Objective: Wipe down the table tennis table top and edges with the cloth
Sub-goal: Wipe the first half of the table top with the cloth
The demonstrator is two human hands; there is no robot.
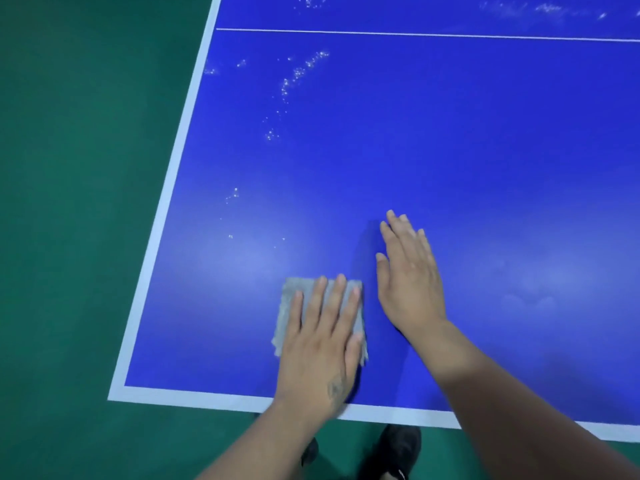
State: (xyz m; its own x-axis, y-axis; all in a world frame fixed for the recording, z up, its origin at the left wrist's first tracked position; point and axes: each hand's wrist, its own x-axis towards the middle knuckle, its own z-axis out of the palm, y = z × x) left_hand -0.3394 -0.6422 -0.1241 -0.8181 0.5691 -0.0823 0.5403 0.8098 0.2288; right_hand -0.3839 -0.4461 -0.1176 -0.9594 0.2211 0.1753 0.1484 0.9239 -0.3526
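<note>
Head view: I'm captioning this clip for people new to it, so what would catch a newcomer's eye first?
The bright blue table tennis table fills the view, its white-edged corner at lower left against the green floor. Near the front edge the left hand presses flat on a grey cloth, and the right hand rests open beside it. White specks trail across the top farther out.

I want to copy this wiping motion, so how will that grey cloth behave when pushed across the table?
The grey cloth looks thin and floppy: its edges are ragged and it lies flat under the left hand. It would probably bunch if pushed from one edge, so flat fingers help. The blue table top looks smooth and glossy, so it likely slides easily.
</note>
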